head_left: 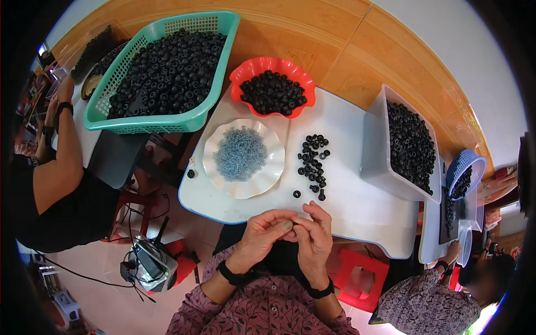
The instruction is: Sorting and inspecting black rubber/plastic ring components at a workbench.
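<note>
My left hand (pixel 261 233) and right hand (pixel 314 234) pinch together on something too small to tell at the desk (pixel 346 192) edge, loose black beads (pixel 314 162) just beyond, then a white plate (pixel 244 159) of pale-blue beads (pixel 240 153) and a red bowl (pixel 273 86) of black ones.

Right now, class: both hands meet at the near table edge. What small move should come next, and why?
Probably the right hand should reach forward for another black ring from the loose cluster. Both hands' fingers are pinched together at the table edge, what they hold is hidden, and the cluster lies just ahead, beside the white plate of pale blue beads.
</note>
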A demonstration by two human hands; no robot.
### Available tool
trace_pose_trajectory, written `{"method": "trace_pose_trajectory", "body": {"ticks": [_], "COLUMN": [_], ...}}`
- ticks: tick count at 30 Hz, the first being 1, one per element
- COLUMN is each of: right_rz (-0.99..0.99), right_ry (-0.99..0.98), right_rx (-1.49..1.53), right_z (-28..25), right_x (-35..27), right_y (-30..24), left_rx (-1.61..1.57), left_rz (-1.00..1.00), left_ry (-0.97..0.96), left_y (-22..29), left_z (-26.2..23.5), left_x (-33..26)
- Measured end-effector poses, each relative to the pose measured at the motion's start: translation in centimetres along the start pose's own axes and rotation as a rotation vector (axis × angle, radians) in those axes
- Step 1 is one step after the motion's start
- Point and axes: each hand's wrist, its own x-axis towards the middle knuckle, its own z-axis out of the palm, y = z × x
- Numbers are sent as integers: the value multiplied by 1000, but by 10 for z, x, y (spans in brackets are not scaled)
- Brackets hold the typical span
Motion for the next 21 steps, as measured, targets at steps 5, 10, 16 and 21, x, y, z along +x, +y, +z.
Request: {"method": "trace_pose_trajectory", "body": {"ticks": [5,10,16,21], "right_rz": [39,59,57,123], "right_ry": [-52,-55,-12,-30], "right_rx": [95,90,85,125], "right_z": [-4,-5,-6,-9], "right_x": [-1,-3,0,-3], "right_y": [-5,-10,-18,-18], "left_rx": [-112,-97,-142,-114], "left_rz": [-97,-103,-79,-26], "left_ry": [-85,-70,-50,-9], "left_y": [-1,-1,1,2], "left_z": [-7,-6,-4,-2], "left_x": [-2,-3,-5,-4]}}
